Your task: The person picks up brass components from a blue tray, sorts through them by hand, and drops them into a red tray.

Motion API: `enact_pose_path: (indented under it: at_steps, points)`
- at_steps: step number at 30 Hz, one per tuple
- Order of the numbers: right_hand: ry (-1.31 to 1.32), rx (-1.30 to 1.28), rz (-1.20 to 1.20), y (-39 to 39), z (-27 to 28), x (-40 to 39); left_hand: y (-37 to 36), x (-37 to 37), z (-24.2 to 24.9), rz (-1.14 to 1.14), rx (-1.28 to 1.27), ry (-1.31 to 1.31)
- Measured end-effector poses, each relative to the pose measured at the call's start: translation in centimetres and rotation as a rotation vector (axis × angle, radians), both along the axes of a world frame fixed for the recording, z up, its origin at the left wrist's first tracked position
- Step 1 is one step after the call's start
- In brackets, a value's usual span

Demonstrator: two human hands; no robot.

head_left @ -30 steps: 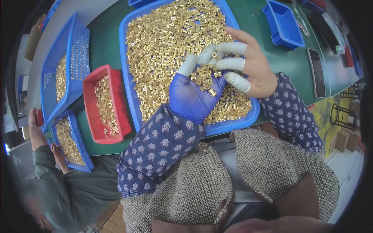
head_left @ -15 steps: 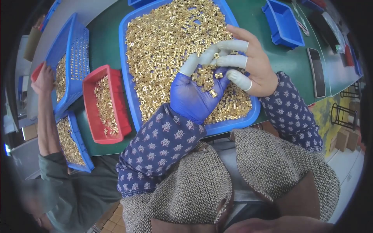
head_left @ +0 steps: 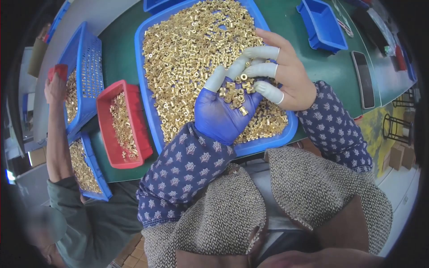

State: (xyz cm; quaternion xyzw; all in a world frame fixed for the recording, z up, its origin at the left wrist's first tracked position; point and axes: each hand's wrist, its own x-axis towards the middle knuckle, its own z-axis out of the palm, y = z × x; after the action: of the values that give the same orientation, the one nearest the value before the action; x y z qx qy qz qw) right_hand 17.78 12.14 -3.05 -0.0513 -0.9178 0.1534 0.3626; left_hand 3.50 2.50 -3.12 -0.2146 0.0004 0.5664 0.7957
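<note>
My left hand (head_left: 225,114), in a blue glove with white finger cots, is turned palm up and cupped around a small heap of brass bushings (head_left: 234,94). My right hand (head_left: 286,73) reaches over it from the right, with white cots on its thumb and two fingers. Those fingers are curled in at the heap, and a ring-shaped brass bushing (head_left: 244,77) shows at their tips. Under both hands is a large blue tray (head_left: 149,111) filled with many more brass bushings.
Left of the tray stand a red bin (head_left: 105,129), a blue perforated basket (head_left: 85,71) and a smaller blue tray (head_left: 96,165), all holding brass pieces. A co-worker's hand (head_left: 56,89) grips a red object. Right are a blue bin (head_left: 321,27) and a phone (head_left: 363,78).
The right fingertips have shifted slightly over the heap, and a bushing now shows lower at their tips. The co-worker's hand has moved right with the red object.
</note>
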Motion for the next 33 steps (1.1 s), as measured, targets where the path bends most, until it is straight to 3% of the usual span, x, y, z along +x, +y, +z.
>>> enact_pose_path:
  at_steps: [5, 12, 15, 17, 20, 23, 26, 29, 33]
  points:
    - [0.064, -0.009, 0.089, 0.1, 0.0, 0.2, 0.2, 0.1, 0.4, -0.001, 0.127, 0.001]
    - [0.03, -0.009, 0.121, 0.1, 0.3, 0.0, 0.4, 0.1, 1.2, -0.014, -0.118, 0.174]
    - [0.049, 0.006, 0.107, 0.1, 0.1, 0.1, 0.4, 0.0, 0.9, -0.026, -0.069, 0.149]
    - [0.073, -0.001, 0.161, 0.1, 0.4, 0.0, 0.5, 0.1, 0.7, 0.032, 0.1, 0.154]
    - [0.026, -0.014, 0.13, 0.0, 0.1, 0.2, 0.5, 0.1, 1.4, -0.008, -0.035, 0.243]
    - [0.055, 0.012, 0.117, 0.2, -0.3, 0.3, 0.1, -0.1, 0.7, 0.08, 0.041, 0.337]
    - [0.054, -0.001, 0.104, 0.2, -0.5, 0.3, 0.1, -0.1, 0.6, 0.059, 0.005, 0.296]
    - [0.087, -0.008, 0.098, 0.0, -0.2, 0.2, 0.1, -0.5, 0.0, 0.058, 0.089, 0.085]
    - [0.023, 0.003, 0.147, -0.2, 0.2, -0.2, 0.2, -0.1, -0.4, 0.048, 0.094, 0.097]
